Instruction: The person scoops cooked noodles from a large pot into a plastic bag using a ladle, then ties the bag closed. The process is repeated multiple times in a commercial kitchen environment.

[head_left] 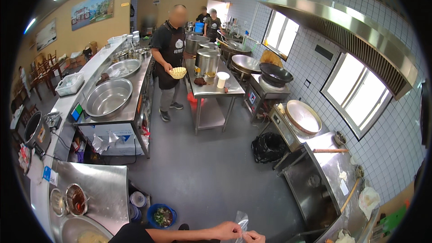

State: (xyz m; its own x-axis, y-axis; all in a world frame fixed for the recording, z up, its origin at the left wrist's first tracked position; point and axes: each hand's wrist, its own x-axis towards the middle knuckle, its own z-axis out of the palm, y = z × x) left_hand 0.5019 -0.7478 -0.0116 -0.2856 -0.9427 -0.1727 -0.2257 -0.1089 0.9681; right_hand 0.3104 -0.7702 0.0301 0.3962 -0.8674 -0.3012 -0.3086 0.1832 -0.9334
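Note:
Low in the picture, my left hand (232, 230) pinches a clear plastic bag (241, 221) between thumb and fingers. Close beside it, at the bottom edge, my right hand (253, 237) grips the same thin plastic with its fingertips. The upper part of the bag stands up behind the fingers; its lower part is partly cut off by the picture's edge. Below and left of my hands, a blue bucket (162, 216) with chopped greens and other scraps stands on the floor. My left forearm reaches in from the lower left.
A person (170, 50) holding a yellow woven basket (178, 72) stands between steel counters; two more people are farther back. At left, a steel table (98, 182) bears bowls of sauce. At right are a black-lined bin (269, 147) and a steel worktable (329, 162) with a rolling pin (330, 150).

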